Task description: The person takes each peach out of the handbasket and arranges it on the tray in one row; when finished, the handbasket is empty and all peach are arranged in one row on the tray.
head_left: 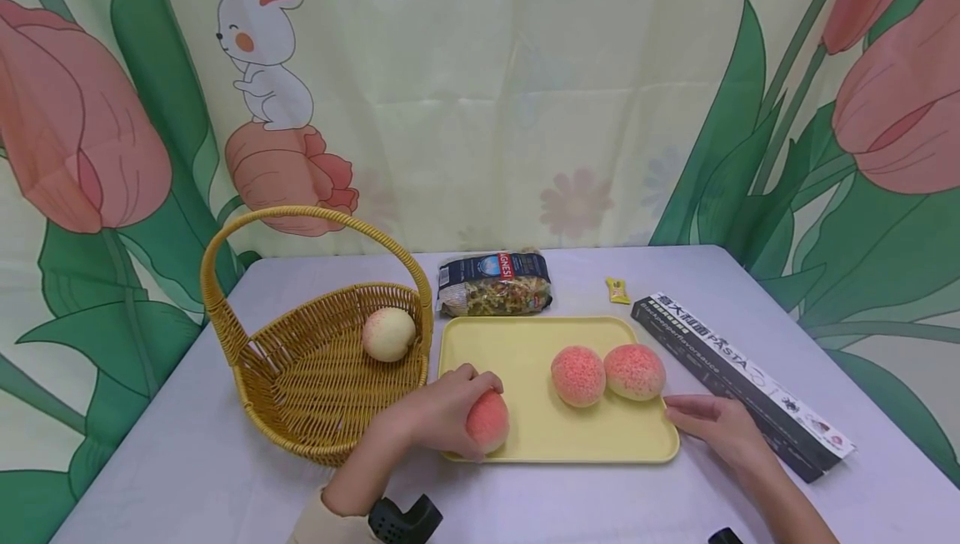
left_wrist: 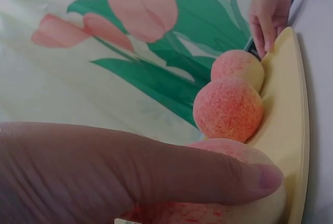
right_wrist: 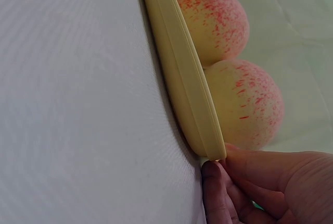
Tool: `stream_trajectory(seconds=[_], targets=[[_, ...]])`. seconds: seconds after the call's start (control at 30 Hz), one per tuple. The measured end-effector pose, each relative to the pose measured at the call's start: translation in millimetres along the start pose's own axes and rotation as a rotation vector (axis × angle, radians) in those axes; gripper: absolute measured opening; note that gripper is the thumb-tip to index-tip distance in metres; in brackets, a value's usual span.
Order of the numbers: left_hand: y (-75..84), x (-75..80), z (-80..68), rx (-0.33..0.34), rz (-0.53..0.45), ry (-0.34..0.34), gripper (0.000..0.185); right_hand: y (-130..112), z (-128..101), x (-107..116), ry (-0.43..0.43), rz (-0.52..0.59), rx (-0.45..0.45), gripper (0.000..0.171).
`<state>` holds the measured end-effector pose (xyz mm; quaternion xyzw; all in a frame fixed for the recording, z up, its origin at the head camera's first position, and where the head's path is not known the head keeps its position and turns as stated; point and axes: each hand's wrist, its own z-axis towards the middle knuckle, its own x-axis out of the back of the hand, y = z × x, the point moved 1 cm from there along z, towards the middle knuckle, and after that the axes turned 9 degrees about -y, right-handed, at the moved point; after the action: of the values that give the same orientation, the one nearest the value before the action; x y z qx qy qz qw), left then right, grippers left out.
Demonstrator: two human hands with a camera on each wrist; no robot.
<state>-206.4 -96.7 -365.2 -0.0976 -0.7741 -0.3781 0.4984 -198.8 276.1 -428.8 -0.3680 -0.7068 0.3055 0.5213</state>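
Observation:
My left hand [head_left: 453, 411] grips a pink peach [head_left: 489, 421] over the left end of a pale yellow tray [head_left: 540, 444]. In the left wrist view the thumb [left_wrist: 229, 179] lies across that peach. Two more peaches, one deeper pink [head_left: 578, 376] and one paler [head_left: 635, 371], sit side by side on the right part of the tray. My right hand [head_left: 720, 427] pinches the tray's right edge, thumb above and fingers below, as the right wrist view shows. Left of the tray, a wicker basket [head_left: 322, 394] holds one whitish peach [head_left: 389, 334].
Behind the tray lies a bag of pasta [head_left: 495, 284]. A small yellow wrapped packet [head_left: 618, 291] is to its right. A long black and white pasta box [head_left: 742, 386] lies slanted beside my right hand. The basket's tall handle [head_left: 315, 212] arches above it. A printed cloth hangs behind the table.

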Motion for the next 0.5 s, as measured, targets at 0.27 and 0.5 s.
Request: stream_trajectory(seconds=[0.27, 0.5], targets=[[2.8, 1.9, -0.7, -0.019, -0.057, 0.014, 0.056, 0.0, 1.1, -0.8, -0.007, 0.019, -0.029, 0.057], [3.3, 1.6, 2.6, -0.033, -0.066, 0.045, 0.053, -0.3, 0.1, -0.5, -0.012, 0.026, -0.028, 0.059]])
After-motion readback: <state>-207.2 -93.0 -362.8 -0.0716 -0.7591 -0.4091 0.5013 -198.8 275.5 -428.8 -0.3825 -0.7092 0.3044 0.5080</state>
